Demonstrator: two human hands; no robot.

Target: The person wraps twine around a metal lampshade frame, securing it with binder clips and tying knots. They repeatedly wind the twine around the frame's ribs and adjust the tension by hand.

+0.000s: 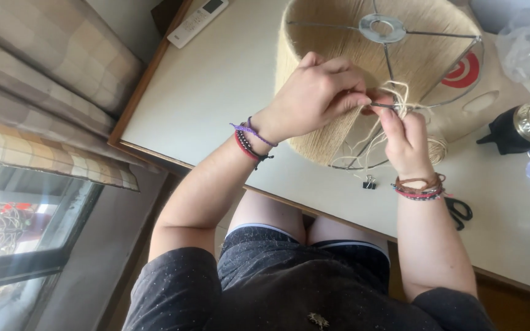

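Curtain (44,79): far left, checked fabric, hanging beside a window.
Remote control (196,22): white, lying on the far left part of the table (216,92).
Lampshade (338,67): drum-shaped wire frame wrapped in pale twine, lying on the table at centre; its open end with metal spokes and centre ring faces the camera.
Left hand (317,98): curled over the near rim of the lampshade, fingers closed, thumb and forefinger pinching the twine (394,98) at a spoke; bracelets on the wrist.
Right hand (407,141): just right of the left hand, touching it at the fingertips; fingers closed on the same twine strands, which hang in loose loops below.
Binder clip (369,182): small, black, on the table just near the lampshade rim.
Scissors (459,211): black handles, on the table right of the right wrist.
Black container (519,129): right edge of the table, with a shiny metal top.
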